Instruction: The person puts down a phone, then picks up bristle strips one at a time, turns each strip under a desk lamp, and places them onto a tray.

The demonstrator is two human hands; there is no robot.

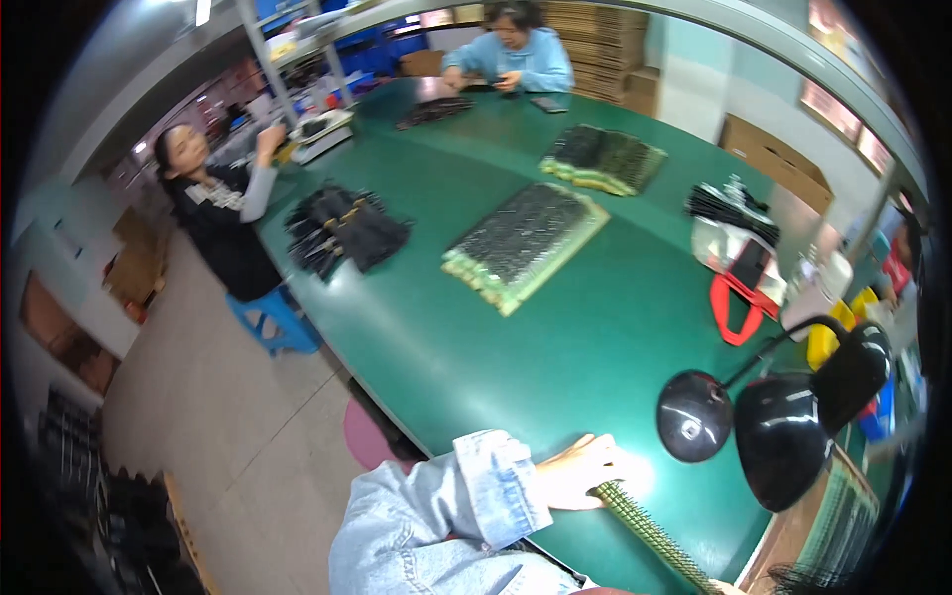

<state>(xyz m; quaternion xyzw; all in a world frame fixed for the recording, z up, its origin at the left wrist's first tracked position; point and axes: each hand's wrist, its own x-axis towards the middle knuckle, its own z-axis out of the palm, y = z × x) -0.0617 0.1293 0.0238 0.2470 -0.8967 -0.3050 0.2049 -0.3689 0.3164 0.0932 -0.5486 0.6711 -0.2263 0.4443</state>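
Observation:
My left hand (578, 472), in a light denim sleeve, lies low over the green table and is closed on the upper end of a long, narrow green strip (650, 531). Rows of small, thin pins stick up along the strip, which slants down to the lower right. Strong lamp light washes out the fingertips. At the strip's other end, only a sliver of my right hand (729, 588) shows at the lower edge; its fingers are hidden.
Black desk lamps (694, 416) stand right of my left hand. Beyond lie a panel of dark parts (526, 243), a similar panel (603, 159), black cable bundles (347, 228) and red-handled scissors or pliers (736, 312). Two people sit at the table's far and left sides.

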